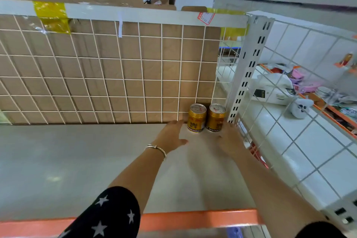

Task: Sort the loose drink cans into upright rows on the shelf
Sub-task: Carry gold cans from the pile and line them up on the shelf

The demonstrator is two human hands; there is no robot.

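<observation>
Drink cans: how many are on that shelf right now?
2. One gold can stands upright at the back right corner; the second can stands beside it, nearer the post. None seem hidden.

Bright, even light; soft overall blur, wide-angle bending at edges.

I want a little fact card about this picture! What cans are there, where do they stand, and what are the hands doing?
cans: two gold cans, left can and right can
can pose: both upright, side by side
spot: back right corner of the shelf, against the wire grid
left hand: open, flat beside the left can, holding nothing
right hand: open, just in front of and right of the right can, holding nothing
wrist: bracelet on the left arm
shelf edge: orange strip at the front
</observation>
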